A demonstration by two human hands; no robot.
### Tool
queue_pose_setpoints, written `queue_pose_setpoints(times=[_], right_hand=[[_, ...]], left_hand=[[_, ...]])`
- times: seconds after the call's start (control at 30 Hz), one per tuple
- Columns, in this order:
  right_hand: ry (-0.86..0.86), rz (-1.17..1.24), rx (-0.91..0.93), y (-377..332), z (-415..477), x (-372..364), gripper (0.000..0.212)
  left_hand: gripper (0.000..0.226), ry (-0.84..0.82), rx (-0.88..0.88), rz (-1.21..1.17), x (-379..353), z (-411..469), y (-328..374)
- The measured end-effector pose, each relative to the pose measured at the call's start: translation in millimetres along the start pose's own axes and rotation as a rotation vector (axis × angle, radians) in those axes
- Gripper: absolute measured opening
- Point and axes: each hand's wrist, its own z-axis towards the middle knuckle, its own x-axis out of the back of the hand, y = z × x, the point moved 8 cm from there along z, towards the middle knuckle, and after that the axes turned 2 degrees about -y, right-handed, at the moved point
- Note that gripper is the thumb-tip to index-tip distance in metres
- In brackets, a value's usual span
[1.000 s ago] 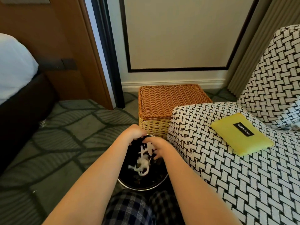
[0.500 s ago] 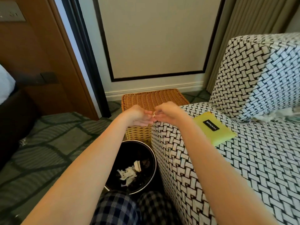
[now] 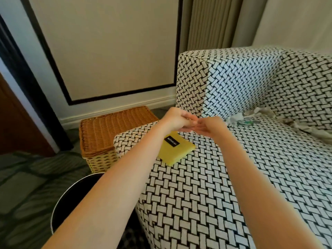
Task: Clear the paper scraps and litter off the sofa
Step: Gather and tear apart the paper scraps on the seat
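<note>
Two hands meet above the sofa [image 3: 197,194], likely shedding bits: left hand [image 3: 177,118] curled, grip's contents unclear; right hand [image 3: 212,127] spread. Scraps [image 3: 258,114] lie by the sofa's back.

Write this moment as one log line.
left hand, right hand: together over sofa | paper scraps: at its seat back, untouched | bin: floor beside sofa

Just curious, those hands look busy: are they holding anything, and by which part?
It cannot be told. The left hand and right hand meet at the fingertips above the sofa, and nothing shows clearly between them.
</note>
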Motion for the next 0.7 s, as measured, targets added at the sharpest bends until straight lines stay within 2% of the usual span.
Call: queue_pose_setpoints(times=[0.1,0.2,0.27,0.37,0.47,0.6,0.7], right_hand=[[0.028,0.021,0.053,11,10,27,0.029],[0.109,0.042,0.157,21,17,55,0.025],[0.207,-0.026,0.215,24,22,71,0.025],[0.290,-0.256,0.304,17,25,84,0.026],[0.291,-0.565,0.376,12,30,90,0.021],[0.276,-0.873,0.433,9,40,88,0.026],[0.240,-1.046,0.410,9,52,81,0.025]], left_hand=[[0.006,0.091,-0.019,0.094,-15,14,3],[0.028,0.152,-0.041,0.309,-24,27,6],[0.031,0.133,-0.053,0.504,-33,34,4],[0.028,0.085,-0.073,0.774,-47,46,-6],[0.030,0.057,-0.143,0.933,-73,53,-11],[0.036,0.141,-0.321,0.954,-102,59,0],[0.034,0.189,-0.342,0.902,-103,71,6]])
